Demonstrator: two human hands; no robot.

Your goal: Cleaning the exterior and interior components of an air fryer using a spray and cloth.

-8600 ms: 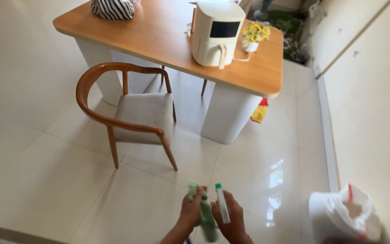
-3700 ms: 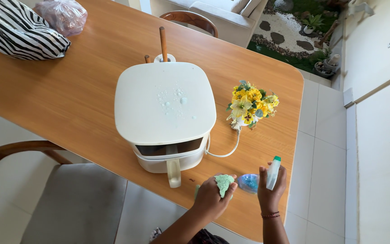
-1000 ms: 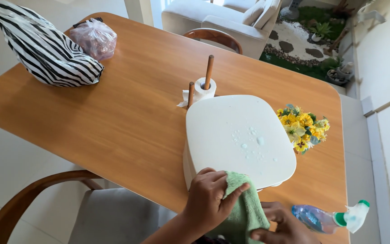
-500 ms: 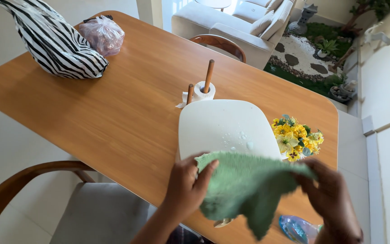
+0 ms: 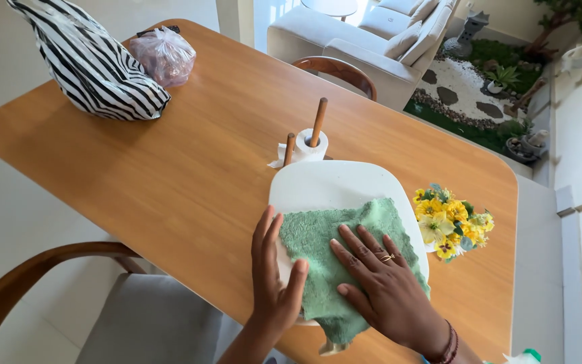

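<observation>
A green cloth (image 5: 345, 236) lies spread over the flat top of a cream air fryer (image 5: 325, 185) on the wooden table (image 5: 170, 168). My right hand (image 5: 382, 280) presses flat on the cloth, fingers apart, a ring on one finger. My left hand (image 5: 272, 273) rests on the fryer's near left edge, its thumb on the cloth's corner. The green cap of a spray bottle (image 5: 525, 355) shows at the bottom right edge.
A yellow flower bunch (image 5: 449, 216) stands right of the fryer. Behind it is a paper roll holder (image 5: 308, 138) with two wooden posts. A striped bag (image 5: 89, 61) and a pink plastic bag (image 5: 163, 54) lie at the far left. A wooden chair (image 5: 69, 303) sits near left.
The cloth, held up and stretched between both hands half a second ago, now lies flat on the fryer's top with both hands pressing it. The droplets on the lid are covered.
</observation>
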